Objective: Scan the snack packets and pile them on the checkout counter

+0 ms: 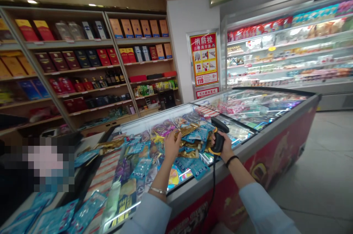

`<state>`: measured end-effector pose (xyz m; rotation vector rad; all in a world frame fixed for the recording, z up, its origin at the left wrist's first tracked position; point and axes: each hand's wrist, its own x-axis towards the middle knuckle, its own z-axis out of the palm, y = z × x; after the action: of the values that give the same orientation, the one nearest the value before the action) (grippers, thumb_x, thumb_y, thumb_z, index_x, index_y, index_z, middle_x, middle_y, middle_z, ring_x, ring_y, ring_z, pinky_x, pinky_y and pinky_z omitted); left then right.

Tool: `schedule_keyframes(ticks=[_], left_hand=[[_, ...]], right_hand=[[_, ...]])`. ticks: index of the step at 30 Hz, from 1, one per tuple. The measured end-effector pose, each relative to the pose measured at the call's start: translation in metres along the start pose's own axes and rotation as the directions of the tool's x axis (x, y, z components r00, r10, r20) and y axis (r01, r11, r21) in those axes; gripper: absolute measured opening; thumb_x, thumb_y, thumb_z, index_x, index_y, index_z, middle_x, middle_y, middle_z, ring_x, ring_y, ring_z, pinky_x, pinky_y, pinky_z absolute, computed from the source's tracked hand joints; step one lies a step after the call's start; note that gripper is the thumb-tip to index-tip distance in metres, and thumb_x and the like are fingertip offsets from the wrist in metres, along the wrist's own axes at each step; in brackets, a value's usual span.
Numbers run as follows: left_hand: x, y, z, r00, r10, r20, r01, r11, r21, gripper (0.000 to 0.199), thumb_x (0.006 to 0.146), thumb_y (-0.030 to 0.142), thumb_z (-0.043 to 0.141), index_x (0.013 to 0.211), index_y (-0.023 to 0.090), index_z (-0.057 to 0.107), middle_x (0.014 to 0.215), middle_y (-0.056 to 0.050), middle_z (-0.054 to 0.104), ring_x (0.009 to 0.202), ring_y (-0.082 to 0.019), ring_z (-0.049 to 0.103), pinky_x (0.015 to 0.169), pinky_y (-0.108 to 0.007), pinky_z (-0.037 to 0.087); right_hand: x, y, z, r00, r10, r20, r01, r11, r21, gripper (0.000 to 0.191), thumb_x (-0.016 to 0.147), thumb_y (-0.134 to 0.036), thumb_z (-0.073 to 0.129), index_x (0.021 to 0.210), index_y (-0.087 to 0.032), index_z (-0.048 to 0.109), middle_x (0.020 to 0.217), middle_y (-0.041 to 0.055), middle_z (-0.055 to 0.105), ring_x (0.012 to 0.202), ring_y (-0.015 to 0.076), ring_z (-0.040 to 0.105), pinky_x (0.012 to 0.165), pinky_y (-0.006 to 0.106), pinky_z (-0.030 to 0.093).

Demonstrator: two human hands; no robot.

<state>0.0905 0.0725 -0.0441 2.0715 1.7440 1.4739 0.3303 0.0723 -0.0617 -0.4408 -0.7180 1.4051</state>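
Note:
My right hand [226, 146] is wrapped round a black-and-yellow barcode scanner [219, 139], its cable hanging down over the freezer's front. The scanner's head is above the right side of a heap of shiny packets. My left hand [171, 146] is at the heap's left side, fingers apart, touching or close beside a gold packet [189, 129]; the exact contact is hard to make out. Blue packets [198, 134] and more gold ones lie mixed in the heap. The heap rests on the glass top of a chest freezer [278, 131]. Single blue packets [142, 168] are spread to the left.
More blue packets [88, 208] lie at the lower left, near a person whose figure is blurred out. Shelves of boxed goods [77, 61] stand behind at left. A lit refrigerated display [286, 50] is at the right, and floor tiles [325, 160] run along the freezer's side.

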Motion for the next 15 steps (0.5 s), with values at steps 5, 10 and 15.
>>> schedule_keyframes(ticks=[5,10,15], left_hand=[[0.001,0.003,-0.007,0.999,-0.015,-0.048,0.013,0.999,-0.041,0.038,0.09,0.045,0.043,0.111,0.02,0.063,0.116,-0.01,0.066,0.114,-0.025,0.057,0.107,-0.046,0.033],[0.013,0.005,-0.034,0.989,-0.045,-0.138,0.024,0.989,-0.148,0.035,0.091,0.039,0.042,0.109,0.017,0.062,0.115,-0.011,0.066,0.112,-0.022,0.057,0.106,-0.042,0.035],[0.016,-0.012,-0.096,0.966,-0.044,-0.256,0.001,0.987,-0.163,0.032,0.09,0.037,0.044,0.108,0.018,0.062,0.121,-0.01,0.064,0.115,-0.021,0.056,0.104,-0.037,0.038]], right_hand=[[-0.007,-0.007,-0.003,1.0,0.024,0.02,-0.024,1.0,-0.013,0.018,0.066,-0.037,0.062,0.074,-0.021,0.058,0.052,-0.0022,0.05,0.039,0.0121,0.046,0.037,0.024,0.039],[-0.012,-0.023,0.013,0.996,0.035,0.084,-0.029,0.997,-0.077,0.016,0.067,-0.035,0.061,0.076,-0.021,0.06,0.051,-0.0015,0.05,0.039,0.0129,0.047,0.037,0.025,0.039],[-0.013,-0.008,0.071,0.975,0.049,0.217,-0.027,0.995,-0.101,0.017,0.07,-0.035,0.06,0.079,-0.021,0.059,0.051,-0.0019,0.05,0.039,0.0129,0.047,0.037,0.025,0.038]])
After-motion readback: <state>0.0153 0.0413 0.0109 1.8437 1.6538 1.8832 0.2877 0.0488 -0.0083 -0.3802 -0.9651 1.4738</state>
